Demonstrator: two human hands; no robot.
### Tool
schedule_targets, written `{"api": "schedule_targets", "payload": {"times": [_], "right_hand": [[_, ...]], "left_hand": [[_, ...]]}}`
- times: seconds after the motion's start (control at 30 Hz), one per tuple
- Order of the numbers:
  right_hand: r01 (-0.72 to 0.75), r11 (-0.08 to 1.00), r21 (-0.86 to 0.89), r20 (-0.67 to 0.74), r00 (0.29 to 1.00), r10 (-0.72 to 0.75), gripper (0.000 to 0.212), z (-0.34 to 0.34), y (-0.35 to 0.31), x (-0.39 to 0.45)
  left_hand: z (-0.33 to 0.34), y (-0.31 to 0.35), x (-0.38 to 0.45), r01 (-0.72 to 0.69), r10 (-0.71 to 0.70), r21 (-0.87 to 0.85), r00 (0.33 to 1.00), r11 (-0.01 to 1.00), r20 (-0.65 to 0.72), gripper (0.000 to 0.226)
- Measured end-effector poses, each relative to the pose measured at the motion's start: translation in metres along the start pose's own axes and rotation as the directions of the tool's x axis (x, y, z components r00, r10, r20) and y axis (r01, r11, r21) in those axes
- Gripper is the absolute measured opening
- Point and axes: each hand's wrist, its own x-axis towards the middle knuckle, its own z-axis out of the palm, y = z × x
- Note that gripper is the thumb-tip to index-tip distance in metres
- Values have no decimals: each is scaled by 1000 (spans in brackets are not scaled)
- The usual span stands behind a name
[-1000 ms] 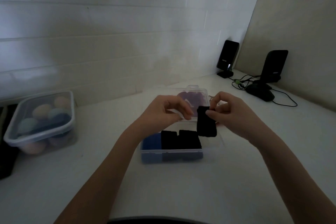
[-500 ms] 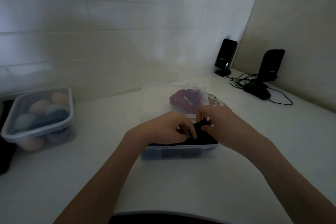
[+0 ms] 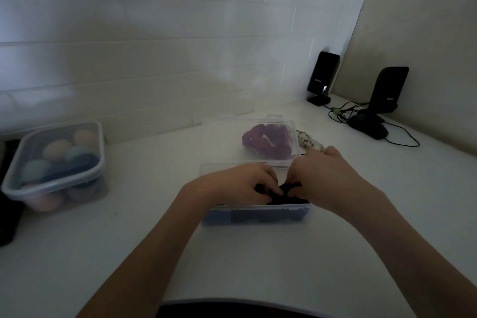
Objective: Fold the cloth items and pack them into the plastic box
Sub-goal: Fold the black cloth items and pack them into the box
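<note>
A clear plastic box [image 3: 255,215] stands open on the white table, with dark and blue folded cloths showing through its front wall. Both my hands are down inside it. My left hand [image 3: 240,183] and my right hand [image 3: 322,175] pinch a folded black cloth [image 3: 289,188] between them at the box's right part. The open lid [image 3: 258,142] lies behind the box, and a purple cloth [image 3: 268,141] shows through it.
A lidded clear tub [image 3: 55,162] of coloured balls stands at the left. Two black speakers [image 3: 322,77] [image 3: 387,90] with cables stand in the far right corner. A pale cord bundle [image 3: 308,142] lies right of the lid. The tiled wall is close behind.
A second ago my hands held the black cloth up above the box. They have lowered it into the box and now hold it down inside.
</note>
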Motion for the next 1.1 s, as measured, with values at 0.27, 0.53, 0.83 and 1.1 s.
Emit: {"api": "schedule_targets", "payload": {"times": [0.27, 0.53, 0.83, 1.1], "right_hand": [[-31, 999, 5, -6, 999, 31, 13, 5, -14, 4], [-79, 993, 92, 55, 996, 74, 27, 10, -11, 15], [-80, 990, 118, 128, 990, 64, 22, 5, -7, 17], [-129, 814, 566, 176, 984, 33, 27, 7, 19, 10]], "left_hand": [[-1, 1, -1, -21, 21, -3, 1000, 1000, -16, 29], [-2, 2, -2, -30, 30, -22, 999, 999, -27, 37], [-2, 2, -4, -20, 15, -58, 996, 998, -90, 26], [-4, 5, -4, -23, 25, 10, 978, 1000, -205, 17]]}}
